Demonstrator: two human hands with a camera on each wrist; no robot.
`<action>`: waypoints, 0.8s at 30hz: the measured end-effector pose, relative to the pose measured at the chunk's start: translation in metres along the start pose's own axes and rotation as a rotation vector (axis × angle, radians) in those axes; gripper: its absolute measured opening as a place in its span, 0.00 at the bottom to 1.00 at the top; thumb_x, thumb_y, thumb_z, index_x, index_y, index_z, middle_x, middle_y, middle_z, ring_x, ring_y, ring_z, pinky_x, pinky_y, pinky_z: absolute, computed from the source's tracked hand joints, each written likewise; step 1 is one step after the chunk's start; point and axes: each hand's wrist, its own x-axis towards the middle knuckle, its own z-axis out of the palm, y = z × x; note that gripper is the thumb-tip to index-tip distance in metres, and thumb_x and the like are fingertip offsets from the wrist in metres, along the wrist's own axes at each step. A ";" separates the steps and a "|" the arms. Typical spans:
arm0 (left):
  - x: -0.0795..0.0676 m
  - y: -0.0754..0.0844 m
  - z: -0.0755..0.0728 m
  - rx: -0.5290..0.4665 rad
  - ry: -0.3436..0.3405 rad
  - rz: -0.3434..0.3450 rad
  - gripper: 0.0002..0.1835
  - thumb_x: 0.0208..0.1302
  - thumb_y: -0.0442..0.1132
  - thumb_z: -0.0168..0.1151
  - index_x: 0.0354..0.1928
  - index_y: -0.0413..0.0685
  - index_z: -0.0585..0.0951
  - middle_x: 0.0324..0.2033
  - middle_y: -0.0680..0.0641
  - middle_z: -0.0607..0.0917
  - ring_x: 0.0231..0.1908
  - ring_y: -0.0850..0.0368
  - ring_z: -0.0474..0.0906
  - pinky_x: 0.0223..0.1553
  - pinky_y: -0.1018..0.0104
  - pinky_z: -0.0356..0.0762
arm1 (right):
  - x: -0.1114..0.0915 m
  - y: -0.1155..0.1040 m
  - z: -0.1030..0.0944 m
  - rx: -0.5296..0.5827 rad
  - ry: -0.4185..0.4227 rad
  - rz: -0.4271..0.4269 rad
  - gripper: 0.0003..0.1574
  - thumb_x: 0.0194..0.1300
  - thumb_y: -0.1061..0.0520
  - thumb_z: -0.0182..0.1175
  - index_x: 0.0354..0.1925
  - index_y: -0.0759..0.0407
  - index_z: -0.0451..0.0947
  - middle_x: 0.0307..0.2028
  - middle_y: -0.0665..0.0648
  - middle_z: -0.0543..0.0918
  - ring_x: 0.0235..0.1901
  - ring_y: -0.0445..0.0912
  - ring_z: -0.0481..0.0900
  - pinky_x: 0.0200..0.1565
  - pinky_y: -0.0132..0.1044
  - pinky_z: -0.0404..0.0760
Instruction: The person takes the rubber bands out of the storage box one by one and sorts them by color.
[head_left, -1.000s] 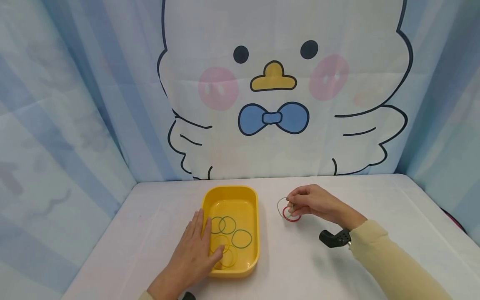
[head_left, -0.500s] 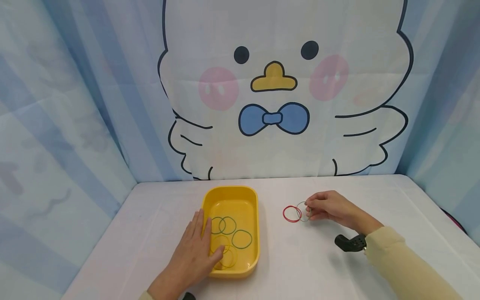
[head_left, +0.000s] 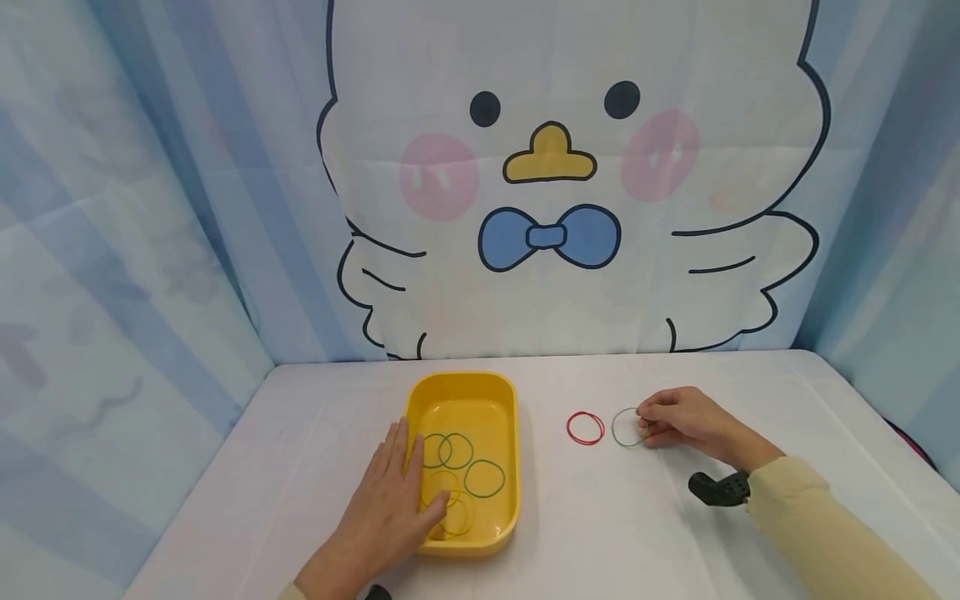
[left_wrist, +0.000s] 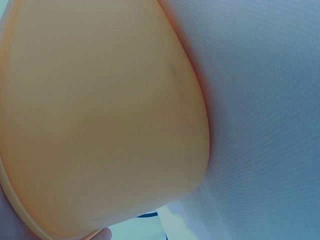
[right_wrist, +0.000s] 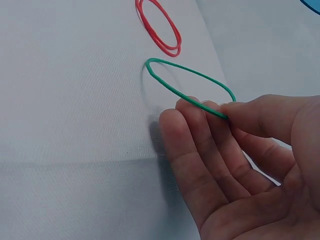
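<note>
My right hand (head_left: 686, 423) pinches a green rubber band (right_wrist: 187, 95) between thumb and fingers, close over the white table. Just left of it, red rubber bands (head_left: 585, 443) lie overlapping on the cloth; in the right wrist view these red bands (right_wrist: 170, 49) sit beyond the green one. My left hand (head_left: 386, 500) rests with straight fingers along the left rim of a yellow tray (head_left: 504, 417), its thumb reaching over the inside. Inside the tray are green rubber bands (head_left: 483, 497) and yellow rubber bands (head_left: 468, 525), partly overlapping. The left wrist view is mostly the tray's outer wall (left_wrist: 105, 115).
A white cloth covers the table (head_left: 585, 533). Behind its far edge hangs a curtain (head_left: 547, 308) printed with a bird in a blue bow tie, and more pale blue curtains hang at both sides. A black wrist device (head_left: 718, 489) sits under the right wrist.
My right hand has drawn the green rubber band to the right, off the red ones, which stay on the table. The left hand and the tray have not moved.
</note>
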 end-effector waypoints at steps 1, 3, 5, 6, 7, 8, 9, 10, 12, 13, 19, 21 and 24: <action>0.000 0.000 0.000 0.001 0.001 0.000 0.43 0.58 0.65 0.41 0.68 0.42 0.53 0.70 0.42 0.37 0.69 0.47 0.35 0.68 0.52 0.43 | 0.000 0.001 0.000 -0.011 0.009 0.005 0.26 0.62 0.54 0.54 0.50 0.73 0.67 0.36 0.60 0.80 0.34 0.46 0.79 0.41 0.39 0.81; 0.000 0.000 0.000 0.003 -0.001 -0.002 0.43 0.58 0.65 0.41 0.68 0.42 0.53 0.70 0.42 0.36 0.70 0.47 0.35 0.68 0.52 0.43 | 0.001 0.002 0.000 -0.019 0.024 0.018 0.25 0.62 0.54 0.55 0.50 0.73 0.68 0.35 0.60 0.80 0.33 0.46 0.79 0.41 0.39 0.81; 0.000 0.001 0.000 0.002 -0.006 -0.004 0.44 0.58 0.66 0.41 0.68 0.42 0.53 0.70 0.42 0.36 0.70 0.48 0.35 0.68 0.52 0.43 | 0.002 0.003 0.000 -0.034 0.031 0.024 0.25 0.62 0.54 0.54 0.50 0.72 0.68 0.35 0.60 0.80 0.33 0.46 0.79 0.40 0.39 0.81; 0.000 0.001 0.000 0.002 -0.010 -0.006 0.44 0.58 0.66 0.40 0.68 0.42 0.53 0.70 0.42 0.36 0.70 0.48 0.35 0.68 0.52 0.43 | 0.002 0.003 -0.001 -0.050 0.035 0.024 0.25 0.62 0.54 0.54 0.50 0.72 0.68 0.35 0.59 0.80 0.32 0.45 0.79 0.40 0.39 0.81; 0.000 0.001 0.000 0.002 -0.015 -0.008 0.44 0.58 0.66 0.40 0.68 0.43 0.53 0.70 0.42 0.35 0.70 0.48 0.34 0.68 0.52 0.43 | 0.003 0.003 -0.001 -0.063 0.039 0.024 0.24 0.62 0.54 0.54 0.50 0.72 0.69 0.35 0.59 0.80 0.32 0.45 0.79 0.40 0.38 0.81; 0.000 0.001 0.000 0.001 -0.019 -0.010 0.44 0.58 0.66 0.40 0.68 0.43 0.52 0.70 0.43 0.35 0.70 0.48 0.34 0.68 0.52 0.43 | 0.003 0.003 -0.001 -0.073 0.042 0.023 0.24 0.62 0.54 0.54 0.50 0.71 0.69 0.35 0.59 0.80 0.32 0.45 0.79 0.39 0.38 0.81; 0.000 0.001 0.000 0.001 -0.021 -0.011 0.44 0.58 0.66 0.40 0.68 0.43 0.52 0.70 0.43 0.35 0.70 0.48 0.34 0.68 0.52 0.43 | 0.003 0.003 -0.001 -0.090 0.045 0.022 0.24 0.62 0.54 0.54 0.50 0.71 0.69 0.35 0.59 0.80 0.32 0.45 0.79 0.39 0.38 0.81; 0.000 0.001 -0.001 0.001 -0.024 -0.013 0.44 0.58 0.66 0.40 0.68 0.43 0.52 0.70 0.43 0.35 0.70 0.48 0.34 0.68 0.51 0.43 | 0.004 0.003 -0.001 -0.104 0.047 0.020 0.23 0.63 0.54 0.53 0.50 0.71 0.70 0.35 0.59 0.80 0.32 0.45 0.79 0.39 0.38 0.82; 0.000 0.001 -0.001 0.002 -0.027 -0.015 0.44 0.58 0.66 0.40 0.68 0.43 0.52 0.70 0.43 0.35 0.70 0.48 0.34 0.68 0.51 0.42 | 0.004 0.002 -0.002 -0.133 0.054 0.018 0.23 0.63 0.54 0.53 0.49 0.71 0.70 0.35 0.59 0.80 0.31 0.45 0.79 0.38 0.37 0.82; 0.000 0.001 -0.001 0.003 -0.027 -0.015 0.44 0.58 0.66 0.40 0.68 0.43 0.52 0.70 0.43 0.35 0.70 0.48 0.34 0.68 0.51 0.42 | 0.003 0.002 -0.002 -0.142 0.056 0.020 0.23 0.63 0.54 0.52 0.49 0.70 0.70 0.35 0.59 0.80 0.31 0.45 0.79 0.38 0.37 0.82; 0.000 0.001 -0.001 0.007 -0.019 -0.013 0.44 0.58 0.66 0.40 0.68 0.42 0.52 0.70 0.43 0.35 0.70 0.48 0.34 0.68 0.51 0.43 | 0.002 0.003 -0.005 -0.180 0.069 0.028 0.22 0.63 0.53 0.52 0.49 0.70 0.70 0.35 0.59 0.80 0.32 0.45 0.79 0.39 0.37 0.81; 0.000 0.001 -0.001 0.006 -0.016 -0.012 0.44 0.58 0.66 0.40 0.68 0.42 0.52 0.70 0.43 0.35 0.70 0.47 0.34 0.68 0.51 0.43 | 0.001 0.003 -0.005 -0.197 0.074 0.030 0.23 0.63 0.53 0.52 0.49 0.70 0.71 0.35 0.59 0.80 0.31 0.45 0.79 0.38 0.37 0.82; 0.000 0.001 -0.001 0.004 -0.012 -0.010 0.44 0.58 0.66 0.40 0.68 0.42 0.53 0.70 0.43 0.35 0.70 0.47 0.35 0.68 0.51 0.43 | 0.001 0.002 -0.006 -0.230 0.088 0.031 0.23 0.63 0.52 0.53 0.48 0.69 0.71 0.34 0.58 0.80 0.31 0.45 0.78 0.37 0.37 0.82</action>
